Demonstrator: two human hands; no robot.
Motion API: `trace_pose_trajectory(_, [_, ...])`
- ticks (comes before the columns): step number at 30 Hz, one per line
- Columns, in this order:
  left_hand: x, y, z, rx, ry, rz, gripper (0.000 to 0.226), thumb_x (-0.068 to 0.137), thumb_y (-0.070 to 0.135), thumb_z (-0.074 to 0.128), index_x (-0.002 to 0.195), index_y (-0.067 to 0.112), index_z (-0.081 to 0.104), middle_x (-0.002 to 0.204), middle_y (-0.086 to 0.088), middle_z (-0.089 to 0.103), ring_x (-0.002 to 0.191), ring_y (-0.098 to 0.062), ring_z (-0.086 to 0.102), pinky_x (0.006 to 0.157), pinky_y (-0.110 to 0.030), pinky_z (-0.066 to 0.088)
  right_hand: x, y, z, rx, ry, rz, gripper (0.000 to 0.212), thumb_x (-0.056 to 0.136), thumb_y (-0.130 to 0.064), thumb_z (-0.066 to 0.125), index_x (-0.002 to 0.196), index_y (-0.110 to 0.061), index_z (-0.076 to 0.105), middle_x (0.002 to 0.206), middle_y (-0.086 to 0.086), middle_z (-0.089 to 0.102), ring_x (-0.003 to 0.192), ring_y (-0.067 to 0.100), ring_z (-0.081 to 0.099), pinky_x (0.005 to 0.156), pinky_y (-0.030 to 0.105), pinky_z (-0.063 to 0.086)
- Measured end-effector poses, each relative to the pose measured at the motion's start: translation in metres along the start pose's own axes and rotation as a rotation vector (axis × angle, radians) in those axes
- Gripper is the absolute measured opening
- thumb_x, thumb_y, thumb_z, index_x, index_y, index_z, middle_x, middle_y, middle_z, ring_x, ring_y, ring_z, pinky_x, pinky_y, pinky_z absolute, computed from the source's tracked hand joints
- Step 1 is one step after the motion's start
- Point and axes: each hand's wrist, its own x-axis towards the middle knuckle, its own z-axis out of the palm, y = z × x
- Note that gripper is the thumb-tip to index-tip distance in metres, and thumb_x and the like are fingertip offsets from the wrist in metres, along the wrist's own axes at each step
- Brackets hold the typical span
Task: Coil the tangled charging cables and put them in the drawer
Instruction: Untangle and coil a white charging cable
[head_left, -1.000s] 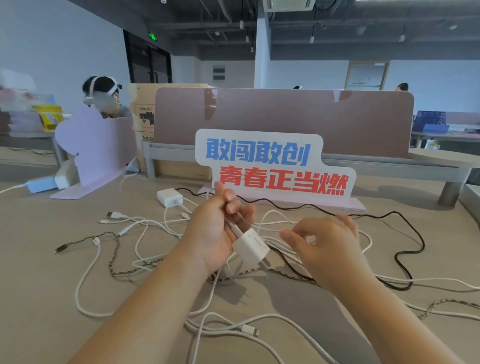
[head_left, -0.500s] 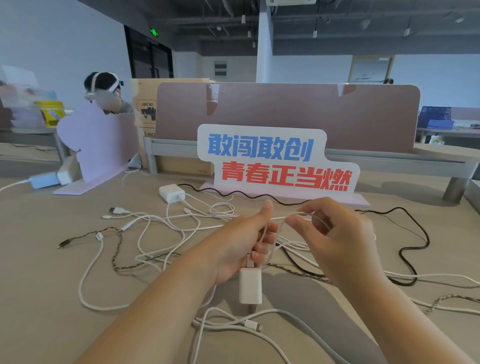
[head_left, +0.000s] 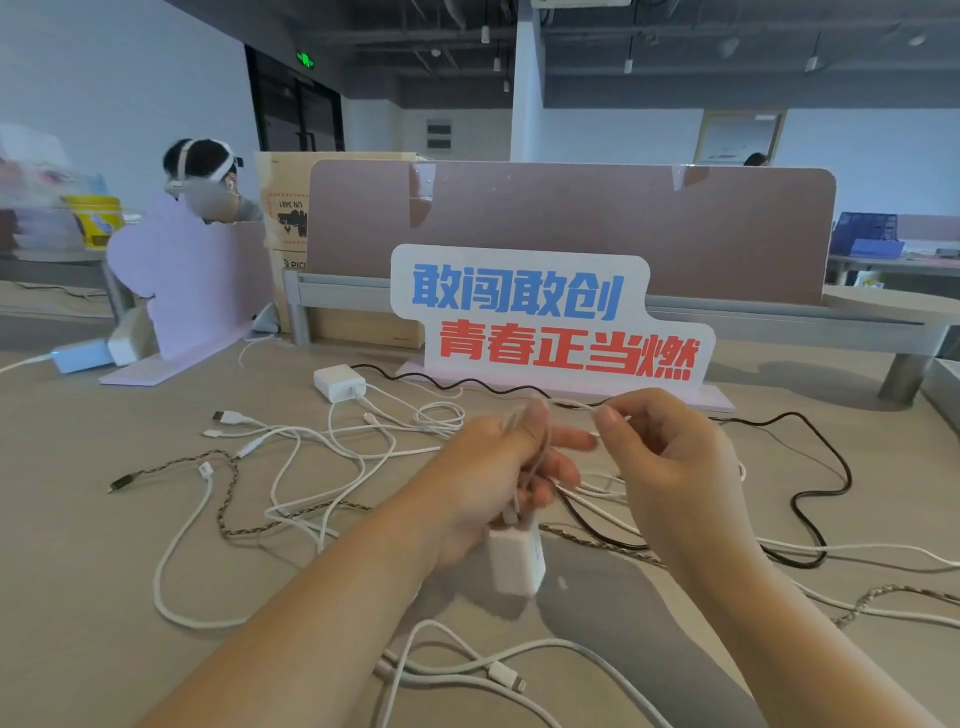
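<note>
My left hand (head_left: 488, 483) grips a white charging cable (head_left: 535, 467) just above its white charger block (head_left: 517, 564), which hangs below the fist over the table. My right hand (head_left: 670, 457) pinches the same white cable a little to the right and higher, near the sign's base. Tangled white cables (head_left: 332, 452), a braided cable (head_left: 223, 499) and a black cable (head_left: 831, 467) lie spread over the beige table (head_left: 78, 519). A second white charger (head_left: 338, 382) sits at the back. No drawer is in view.
A sign with blue and red characters (head_left: 550, 322) stands behind the cables, with a brown desk divider (head_left: 571, 223) behind it. A purple board (head_left: 187, 291) and a blue-white adapter (head_left: 83, 356) are at the left. A person wearing a headset (head_left: 208, 176) sits beyond.
My left hand turned so the charger block now hangs straight down. Both hands rose, and my right hand took a pinch on the cable and drew it up to the right.
</note>
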Motion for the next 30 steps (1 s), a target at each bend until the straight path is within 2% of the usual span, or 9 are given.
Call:
trace_pose_trajectory(4, [0.005,0.003,-0.008,-0.142,0.206,0.137,0.047,0.098,0.044,0.034,0.098,0.014,0.070,0.085,-0.006,0.075,0.067,-0.012,0.065,0.064,-0.023,0.050,0.002,0.003,-0.001,0.051,-0.185,0.074,0.015,0.088,-0.022,0.059,0.073,-0.020,0.064,0.051,-0.001,0.052,0.045,0.011,0.042,0.049,0.031,0.036])
trace_pose_trajectory(7, [0.006,0.006,-0.008,-0.293,0.298,0.256,0.045,0.092,0.047,0.036,0.085,0.018,0.071,0.093,-0.009,0.075,0.085,-0.018,0.072,0.078,-0.032,0.053,0.000,0.003,0.000,-0.003,-0.410,0.111,0.016,0.088,-0.026,0.058,0.075,-0.020,0.065,0.053,0.002,0.054,0.045,0.014,0.049,0.052,0.038,0.046])
trace_pose_trajectory(9, [0.004,0.013,-0.009,-0.486,0.312,0.275,0.046,0.088,0.049,0.038,0.074,0.017,0.068,0.084,-0.009,0.075,0.083,-0.021,0.073,0.080,-0.038,0.055,0.001,0.004,0.000,-0.134,-0.437,0.098,0.021,0.087,-0.033,0.057,0.072,-0.022,0.065,0.057,0.004,0.058,0.051,0.014,0.054,0.057,0.032,0.047])
trace_pose_trajectory(11, [0.004,0.017,-0.012,-0.650,0.317,0.263,0.052,0.093,0.048,0.036,0.064,0.016,0.065,0.063,-0.002,0.067,0.063,-0.017,0.070,0.077,-0.040,0.058,0.002,0.007,-0.001,-0.256,-0.421,0.096,0.029,0.086,-0.043,0.055,0.069,-0.021,0.064,0.051,-0.001,0.052,0.049,0.013,0.047,0.053,0.026,0.039])
trace_pose_trajectory(13, [0.004,0.019,-0.015,-0.789,0.287,0.241,0.049,0.096,0.049,0.035,0.067,0.016,0.056,0.050,0.005,0.050,0.045,-0.009,0.053,0.061,-0.031,0.059,0.004,0.009,-0.002,-0.332,-0.350,0.111,0.040,0.084,-0.049,0.056,0.066,-0.013,0.061,0.049,-0.005,0.045,0.049,0.011,0.040,0.050,0.024,0.032])
trace_pose_trajectory(16, [0.005,0.020,-0.021,-0.892,0.267,0.192,0.046,0.097,0.050,0.035,0.069,0.016,0.049,0.046,0.008,0.036,0.038,-0.006,0.034,0.043,-0.017,0.042,0.005,0.011,-0.006,-0.310,-0.211,0.098,0.046,0.078,-0.054,0.059,0.061,-0.011,0.055,0.052,-0.003,0.046,0.052,0.013,0.041,0.049,0.024,0.032])
trace_pose_trajectory(23, [0.003,0.016,-0.019,-0.447,0.255,-0.070,0.042,0.095,0.050,0.042,0.085,0.012,0.056,0.053,0.005,0.040,0.043,-0.006,0.032,0.040,-0.017,0.034,0.001,0.001,-0.009,-0.090,-0.127,-0.140,0.009,0.085,-0.024,0.062,0.078,-0.018,0.063,0.063,-0.007,0.058,0.065,0.009,0.051,0.056,0.019,0.039])
trace_pose_trajectory(27, [-0.002,0.009,-0.008,-0.184,0.111,-0.185,0.050,0.090,0.057,0.043,0.096,0.011,0.062,0.060,0.003,0.048,0.048,-0.007,0.036,0.045,-0.019,0.037,-0.002,-0.003,-0.003,-0.163,-0.063,-0.307,0.011,0.080,-0.026,0.069,0.075,-0.017,0.067,0.057,-0.007,0.058,0.062,0.012,0.051,0.052,0.012,0.038])
trace_pose_trajectory(30, [-0.001,0.001,0.002,-0.035,0.060,-0.209,0.052,0.089,0.063,0.041,0.088,0.015,0.062,0.067,0.000,0.056,0.054,-0.009,0.041,0.047,-0.020,0.037,-0.004,-0.001,0.000,-0.183,-0.039,-0.260,0.015,0.075,-0.026,0.076,0.069,-0.021,0.063,0.048,-0.008,0.051,0.055,0.011,0.046,0.049,0.009,0.034])
